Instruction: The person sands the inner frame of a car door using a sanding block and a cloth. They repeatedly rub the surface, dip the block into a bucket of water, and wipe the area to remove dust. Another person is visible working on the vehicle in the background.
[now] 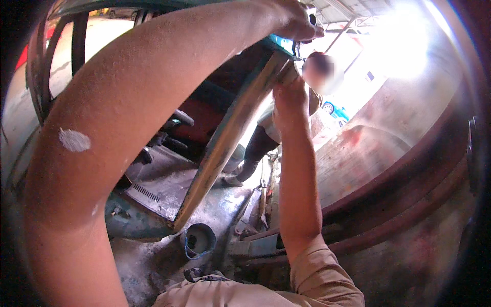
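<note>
A car body's windshield pillar [220, 148] slants up through the middle, its paint rubbed to tan and bare patches with teal along the edges. My right hand [292, 97] is closed against the pillar's upper end. A flat grey-brown piece [287, 74] shows just above its fingers; whether it is held or part of the pillar is unclear. My left arm arches over the view, with a white smear near the elbow. At the top, my left hand [294, 23] is curled by the teal roof corner [280, 43], with something small and dark at its fingers.
Beneath the pillar lie the dusty dashboard [163, 174] and a bucket [199, 239] on the floor. Another person [267, 125] stands beyond the pillar. A dark red curved panel [368, 204] runs along the right. A blue car [333, 111] is farther back.
</note>
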`<state>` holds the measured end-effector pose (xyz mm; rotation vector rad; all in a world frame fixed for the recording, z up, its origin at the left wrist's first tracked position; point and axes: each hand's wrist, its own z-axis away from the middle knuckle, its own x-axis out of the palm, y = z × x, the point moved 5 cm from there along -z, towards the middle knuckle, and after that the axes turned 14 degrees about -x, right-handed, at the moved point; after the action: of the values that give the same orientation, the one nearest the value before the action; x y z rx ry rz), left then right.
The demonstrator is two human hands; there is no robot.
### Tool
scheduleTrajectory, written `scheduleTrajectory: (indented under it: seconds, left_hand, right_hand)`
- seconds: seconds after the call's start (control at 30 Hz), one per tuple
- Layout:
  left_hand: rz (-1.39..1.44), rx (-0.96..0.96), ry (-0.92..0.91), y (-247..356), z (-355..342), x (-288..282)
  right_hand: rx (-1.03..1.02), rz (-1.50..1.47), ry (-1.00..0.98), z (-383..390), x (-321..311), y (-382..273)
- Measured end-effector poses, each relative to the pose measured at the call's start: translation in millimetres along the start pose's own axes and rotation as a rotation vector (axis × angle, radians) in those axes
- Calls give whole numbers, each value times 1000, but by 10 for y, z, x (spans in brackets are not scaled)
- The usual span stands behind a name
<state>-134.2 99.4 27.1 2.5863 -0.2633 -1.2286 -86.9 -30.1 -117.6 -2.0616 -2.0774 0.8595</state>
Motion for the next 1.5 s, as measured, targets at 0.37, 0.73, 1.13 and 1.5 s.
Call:
scheduleTrajectory:
  seconds: [0.37,0.73,1.13,1.5]
  left_hand:
    - [-184,40,366,-21,-278,161]
    - [-63,-22,252,2,-61,165]
    - [-10,-12,177,-10,-200,174]
    - [-32,27,281,-42,-174,86]
  right_hand:
    - [-234,-53,-20,-19,135,128]
    - [-162,-178,35,58,121,165]
    - [-343,176,-174,-69,-16,329]
    - [-72,-123,-63,-250,79,320]
